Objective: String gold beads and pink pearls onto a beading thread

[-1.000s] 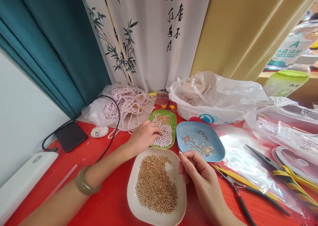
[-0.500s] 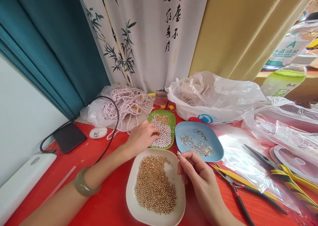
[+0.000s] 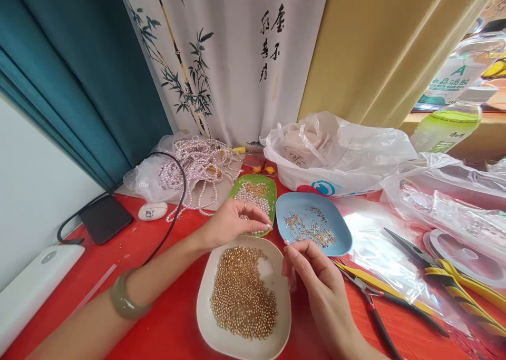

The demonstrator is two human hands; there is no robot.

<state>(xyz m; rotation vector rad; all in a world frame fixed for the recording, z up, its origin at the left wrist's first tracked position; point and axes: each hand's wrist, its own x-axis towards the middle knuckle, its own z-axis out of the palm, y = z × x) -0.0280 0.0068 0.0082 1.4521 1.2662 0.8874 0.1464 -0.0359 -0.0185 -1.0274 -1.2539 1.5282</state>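
My left hand [image 3: 231, 224] hovers over the near edge of the green dish [image 3: 272, 188] of pale pearls, fingertips pinched together on something too small to make out. My right hand [image 3: 312, 275] is closed beside the white dish [image 3: 205, 318] of gold beads, pinching a thin pin at its fingertips near the blue dish [image 3: 340, 228] of metal pins. A green bangle [image 3: 123, 297] circles my left wrist.
Strings of pearls [image 3: 197, 165] lie on a plastic bag at the back. A white plastic bag [image 3: 340, 149], clear wrappers [image 3: 446, 207], pliers [image 3: 375, 307] and yellow-handled cutters [image 3: 454, 281] sit at right. A phone [image 3: 105, 219] with black cable and a white box [image 3: 31, 286] lie left.
My left hand has lifted off the pearls in the green dish and drawn back toward the white dish with fingers pinched. My right hand has barely moved.
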